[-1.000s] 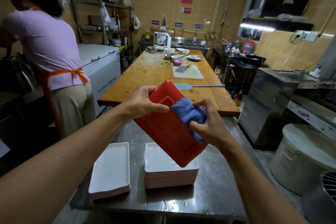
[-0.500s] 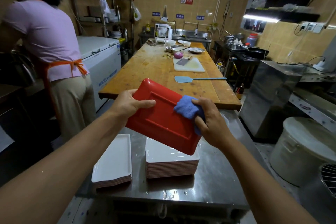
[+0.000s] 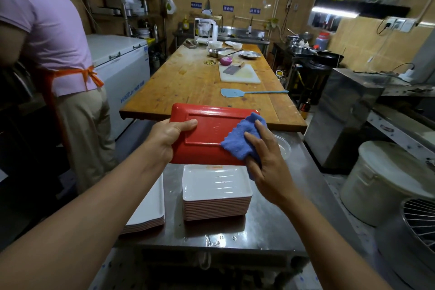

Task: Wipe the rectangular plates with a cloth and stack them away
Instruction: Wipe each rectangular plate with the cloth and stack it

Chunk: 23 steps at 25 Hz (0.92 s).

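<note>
**Red plate held underside-up for wiping**

The glossy red rectangular plate is held in the air between both hands, its ribbed underside facing the person and its long edge level. The left hand is clamped on the left short edge, thumb across the back. The right hand presses a soft blue cloth against the plate's right end, fingers spread over it.

The plate looks stiff, light and smooth, probably slick if damp, so I would judge a grip around the rim safest.

Directly below the hands a tall stack of white rectangular plates rests on the wet steel surface. A lower stack of white plates sits under the left forearm. Beyond the hands runs a long wooden table.
</note>
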Motion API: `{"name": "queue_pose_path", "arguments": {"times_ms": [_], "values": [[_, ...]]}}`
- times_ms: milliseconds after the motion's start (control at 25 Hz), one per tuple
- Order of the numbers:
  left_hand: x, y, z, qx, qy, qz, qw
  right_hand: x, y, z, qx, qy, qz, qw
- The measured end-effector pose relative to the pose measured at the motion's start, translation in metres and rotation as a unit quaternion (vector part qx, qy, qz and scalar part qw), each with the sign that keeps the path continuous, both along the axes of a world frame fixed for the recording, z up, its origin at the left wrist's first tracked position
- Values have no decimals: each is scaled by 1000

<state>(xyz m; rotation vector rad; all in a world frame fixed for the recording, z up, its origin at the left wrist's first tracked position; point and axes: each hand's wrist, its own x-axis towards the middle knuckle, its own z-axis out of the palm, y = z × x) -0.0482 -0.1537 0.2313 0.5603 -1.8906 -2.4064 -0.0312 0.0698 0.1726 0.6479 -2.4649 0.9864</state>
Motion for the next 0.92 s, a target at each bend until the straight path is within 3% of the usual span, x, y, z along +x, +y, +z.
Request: {"name": "queue_pose_path", "arguments": {"times_ms": [200,320,560,720,920], "values": [[-2,14,-3,45,-19,20,999,3,-20,-10,102,113,-65,986],[-1,21,-7,42,2,53,998,6,-46,-13,147,134,-63,978],[5,18,-19,-18,48,96,994,1,-82,3,132,89,-32,987],[11,7,-15,6,55,138,989,-20,-72,10,100,30,-66,992],[15,-9,-14,37,28,140,989,-34,-53,4,-32,-34,-67,997]]}}
